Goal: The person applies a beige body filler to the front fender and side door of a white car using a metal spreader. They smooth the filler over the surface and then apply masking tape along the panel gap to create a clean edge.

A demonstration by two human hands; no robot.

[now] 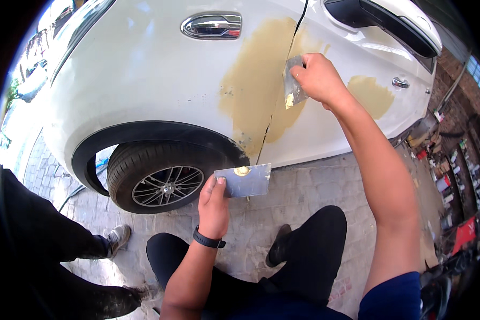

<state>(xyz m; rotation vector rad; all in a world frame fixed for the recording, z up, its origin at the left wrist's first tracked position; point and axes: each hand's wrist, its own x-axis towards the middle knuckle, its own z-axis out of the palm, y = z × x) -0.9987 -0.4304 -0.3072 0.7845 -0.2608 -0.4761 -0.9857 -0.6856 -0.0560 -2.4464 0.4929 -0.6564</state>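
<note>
In front of me is the side of a white car (154, 80). A wide tan patch of body filler (250, 69) spreads over the fender and the door edge, across the dark seam between them. My right hand (321, 80) grips a thin metal putty knife (293, 85) at the door, just right of the seam; pale yellow filler sits on its lower corner. Lower down, my left hand (214, 200) holds a flat metal plate (253, 181) by its left end. A small dab of yellow filler (242, 171) rests on the plate's upper edge.
A second tan filler patch (370, 97) lies farther right on the door. The front wheel (165, 181) stands left of my left hand, on paving (314, 186). Another person's legs and shoe (118, 239) are at the left. Shelves with many items (458, 176) line the right side.
</note>
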